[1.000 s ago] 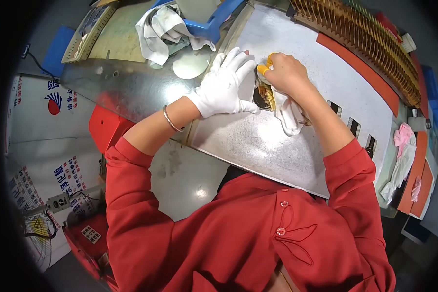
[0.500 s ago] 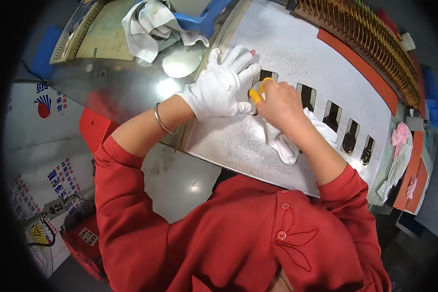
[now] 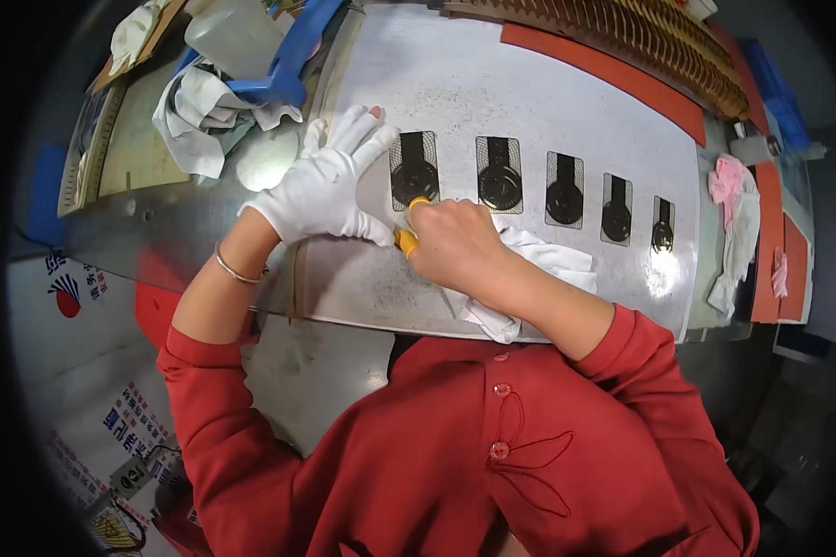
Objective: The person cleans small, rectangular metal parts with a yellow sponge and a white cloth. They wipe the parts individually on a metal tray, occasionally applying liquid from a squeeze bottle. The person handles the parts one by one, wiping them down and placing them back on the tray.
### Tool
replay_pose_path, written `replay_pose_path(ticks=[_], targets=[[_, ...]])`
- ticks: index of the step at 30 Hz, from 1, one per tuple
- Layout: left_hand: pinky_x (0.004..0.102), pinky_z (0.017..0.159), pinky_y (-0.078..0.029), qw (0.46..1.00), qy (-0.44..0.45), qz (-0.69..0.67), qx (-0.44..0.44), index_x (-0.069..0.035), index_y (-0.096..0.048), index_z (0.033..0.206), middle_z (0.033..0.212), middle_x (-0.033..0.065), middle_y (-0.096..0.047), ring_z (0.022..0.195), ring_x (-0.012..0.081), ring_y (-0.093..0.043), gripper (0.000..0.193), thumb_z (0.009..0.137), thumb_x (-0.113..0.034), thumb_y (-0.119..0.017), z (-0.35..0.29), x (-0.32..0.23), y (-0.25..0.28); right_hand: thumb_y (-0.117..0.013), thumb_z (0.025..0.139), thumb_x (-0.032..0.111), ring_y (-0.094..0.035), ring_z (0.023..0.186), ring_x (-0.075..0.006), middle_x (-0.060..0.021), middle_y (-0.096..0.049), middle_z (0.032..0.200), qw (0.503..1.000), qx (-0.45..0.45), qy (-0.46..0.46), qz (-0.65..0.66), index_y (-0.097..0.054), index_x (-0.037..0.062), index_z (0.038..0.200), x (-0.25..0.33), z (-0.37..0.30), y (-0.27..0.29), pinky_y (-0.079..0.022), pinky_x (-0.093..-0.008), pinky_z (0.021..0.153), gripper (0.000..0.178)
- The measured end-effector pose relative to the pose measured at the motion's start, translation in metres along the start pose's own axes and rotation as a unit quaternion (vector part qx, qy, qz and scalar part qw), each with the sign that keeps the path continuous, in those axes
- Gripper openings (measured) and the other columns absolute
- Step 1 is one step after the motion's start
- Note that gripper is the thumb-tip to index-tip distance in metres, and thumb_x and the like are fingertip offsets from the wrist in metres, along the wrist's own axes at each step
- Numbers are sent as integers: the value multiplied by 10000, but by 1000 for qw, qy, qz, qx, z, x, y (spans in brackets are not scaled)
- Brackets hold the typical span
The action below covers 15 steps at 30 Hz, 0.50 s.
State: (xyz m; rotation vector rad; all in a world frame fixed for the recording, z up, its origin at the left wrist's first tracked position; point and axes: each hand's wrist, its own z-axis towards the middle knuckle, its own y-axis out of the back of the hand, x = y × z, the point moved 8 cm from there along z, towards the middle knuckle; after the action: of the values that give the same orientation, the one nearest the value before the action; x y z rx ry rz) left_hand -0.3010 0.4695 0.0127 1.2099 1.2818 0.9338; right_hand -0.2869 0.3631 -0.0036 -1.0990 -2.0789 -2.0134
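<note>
My left hand (image 3: 325, 176), in a white glove with one fingertip bare, lies flat with fingers spread at the left of a whitish work sheet (image 3: 455, 84). Just right of its thumb is my right hand (image 3: 455, 243), with yellow finger covers on thumb and index finger. Its fingers are curled in, and a bunched white cloth (image 3: 553, 265) comes out from under the palm and wrist. Several flat rectangular pieces, each with a black keyhole-like shape on a mesh ground, lie in a row by falling size. The largest piece (image 3: 413, 172) is nearest my fingertips.
A slatted brown rack (image 3: 613, 32) runs along the far right edge, beside a red-orange strip (image 3: 613, 84). At the far left stand a blue tray (image 3: 283, 84) and a draped white rag (image 3: 200, 116). Pink and white cloths (image 3: 734, 213) hang at the right.
The view has swung, so the bench appears shifted left. My right hand has drawn back toward me, uncovering the largest piece. The left hand stays flat on the sheet.
</note>
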Motion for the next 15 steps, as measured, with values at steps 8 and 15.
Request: replay_pose_path(ticks=[8,15], targets=[[477,1010,-255,992,21,-81,-94,-35,-325,1293,1254,170,-427,1170,335,-399,941,536,-382,-763,12,-35,15,-561,810,313,-592,655,-378,-214,-603,689,989,60,-18,136,-588,4,871,-38,-101,36,-462,-430,600,316],[392,891,-393,977,65,-160,-125,17,-392,1206,1084,207,-458,1012,363,-467,826,533,-314,-740,14,-47,30,-644,774,197,-585,575,-255,-148,-587,634,944,-161,-168,234,-590,5,809,-137,-213,93,-447,-335,559,202]])
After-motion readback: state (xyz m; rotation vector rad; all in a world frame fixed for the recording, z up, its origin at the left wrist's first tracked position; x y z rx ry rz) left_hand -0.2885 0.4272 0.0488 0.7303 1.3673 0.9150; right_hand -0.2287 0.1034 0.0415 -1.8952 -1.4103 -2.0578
